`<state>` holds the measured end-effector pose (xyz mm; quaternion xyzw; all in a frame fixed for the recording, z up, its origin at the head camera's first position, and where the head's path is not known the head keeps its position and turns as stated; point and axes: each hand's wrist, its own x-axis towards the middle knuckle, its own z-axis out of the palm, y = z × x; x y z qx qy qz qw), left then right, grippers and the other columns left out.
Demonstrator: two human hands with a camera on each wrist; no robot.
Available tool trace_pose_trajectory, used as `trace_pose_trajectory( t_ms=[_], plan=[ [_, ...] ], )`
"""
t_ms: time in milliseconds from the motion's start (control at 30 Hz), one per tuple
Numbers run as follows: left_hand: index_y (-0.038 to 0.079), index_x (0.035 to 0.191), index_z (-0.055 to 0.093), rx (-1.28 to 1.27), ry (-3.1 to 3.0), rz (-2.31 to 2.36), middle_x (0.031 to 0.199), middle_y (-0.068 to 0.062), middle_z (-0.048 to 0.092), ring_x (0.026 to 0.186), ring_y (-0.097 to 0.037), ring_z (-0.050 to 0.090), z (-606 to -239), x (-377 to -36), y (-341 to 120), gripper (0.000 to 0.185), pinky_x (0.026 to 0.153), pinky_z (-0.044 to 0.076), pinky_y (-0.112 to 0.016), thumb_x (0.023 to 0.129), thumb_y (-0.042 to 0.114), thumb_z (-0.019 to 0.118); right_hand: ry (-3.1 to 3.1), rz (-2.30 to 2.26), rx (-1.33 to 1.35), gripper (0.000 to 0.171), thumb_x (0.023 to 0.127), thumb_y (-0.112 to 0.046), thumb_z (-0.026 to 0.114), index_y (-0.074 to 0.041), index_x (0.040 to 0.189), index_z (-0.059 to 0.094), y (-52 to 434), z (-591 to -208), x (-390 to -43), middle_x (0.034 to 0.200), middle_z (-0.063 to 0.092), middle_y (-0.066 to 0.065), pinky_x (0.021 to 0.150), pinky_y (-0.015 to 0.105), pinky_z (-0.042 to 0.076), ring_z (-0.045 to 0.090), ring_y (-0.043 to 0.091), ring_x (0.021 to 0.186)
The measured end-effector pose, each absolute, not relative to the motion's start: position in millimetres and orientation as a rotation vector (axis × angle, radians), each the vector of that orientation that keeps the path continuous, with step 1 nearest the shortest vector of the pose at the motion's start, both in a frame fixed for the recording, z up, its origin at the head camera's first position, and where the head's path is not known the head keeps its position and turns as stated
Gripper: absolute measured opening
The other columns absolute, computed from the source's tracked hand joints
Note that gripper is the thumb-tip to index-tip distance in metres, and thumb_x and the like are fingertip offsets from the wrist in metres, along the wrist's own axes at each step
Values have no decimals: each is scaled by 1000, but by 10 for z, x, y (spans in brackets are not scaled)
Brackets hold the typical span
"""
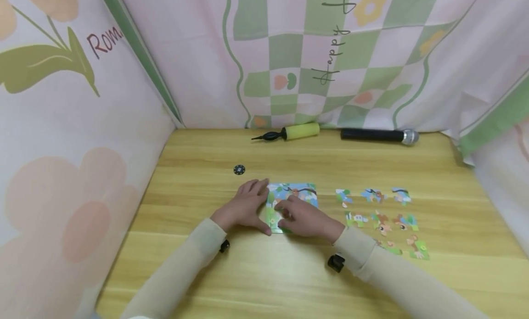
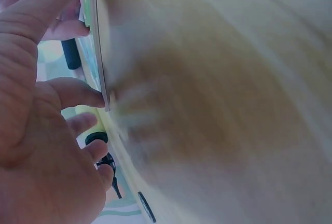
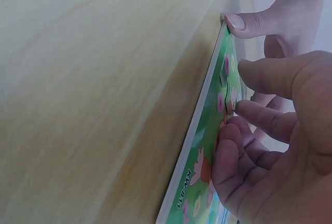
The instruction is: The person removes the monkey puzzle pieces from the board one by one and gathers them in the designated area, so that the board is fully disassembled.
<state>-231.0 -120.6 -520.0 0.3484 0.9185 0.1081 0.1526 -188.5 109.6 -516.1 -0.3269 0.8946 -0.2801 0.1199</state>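
Both hands on the puzzle board (image 1: 294, 196), which lies flat mid-counter (image 1: 289, 282), just ahead of the person.

Left hand (image 1: 244, 209): fingers fairly straight, thumb and fingertips bracing the board's 9 o'clock edge and near corner. Not curled round anything.
Right hand (image 1: 305, 218): lying on the board face, fingertips bent down onto a piece near the centre. Whether it's pinching or just pressing the piece, I can't tell.

Loose puzzle pieces (image 1: 382, 220) laid out in rows at 3 o'clock from the board, apart from it. Yellow-and-black hand pump (image 1: 289, 132) and black microphone (image 1: 378, 135) along the back edge at 12 o'clock; small black disc (image 1: 239, 170) at 11 o'clock from the board.

Seating the piece, my read: hold the left-hand brace so the board doesn't slide, line the tabs up first, then press straight down with flat fingertips, not at an angle.

View differences:
- Head view gives the layout and the spare pieces; contact detail is hidden under the hands.
- Right wrist view shows the board (image 3: 205, 146) edge-on, thin with a white rim, green printed face, right-hand fingertips (image 3: 244, 111) on a small piece, left thumb (image 3: 254, 24) at the far corner.
- Left wrist view is motion-blurred; it shows only fingers (image 2: 78, 93) against the board edge (image 2: 101, 58).
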Motion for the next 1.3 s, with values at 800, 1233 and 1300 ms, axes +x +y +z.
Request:
trace_pose_trajectory(
  t_ms=[800, 1233, 1300],
  plan=[
    [4, 159, 26, 976, 2595, 290, 169, -6, 10, 153, -31, 8, -5177, -2329, -1198, 130, 119, -10, -49, 66, 78, 77, 2634, -929, -901, 26, 95, -9, 67, -2, 120, 65, 1079, -5180, -1939, 103, 63, 3, 78, 34, 53, 56, 12, 87],
    [5, 160, 24, 986, 2594, 264, 170, -5, 8, 153, -32, 6, -5203, -2336, -1207, 129, 120, -10, -50, 68, 79, 75, 2431, -1304, -752, 18, 99, -19, 69, -12, 115, 66, 1908, -5097, -1645, 92, 68, -3, 69, 32, 57, 66, 16, 80],
    [5, 160, 23, 984, 2590, 264, 170, -6, 7, 153, -32, 6, -5195, -2333, -1217, 129, 119, -10, -51, 68, 78, 76, 2476, -1237, -719, 18, 99, -22, 70, -12, 113, 68, 2217, -5061, -1511, 94, 69, -5, 70, 31, 58, 67, 14, 83]
  ],
)
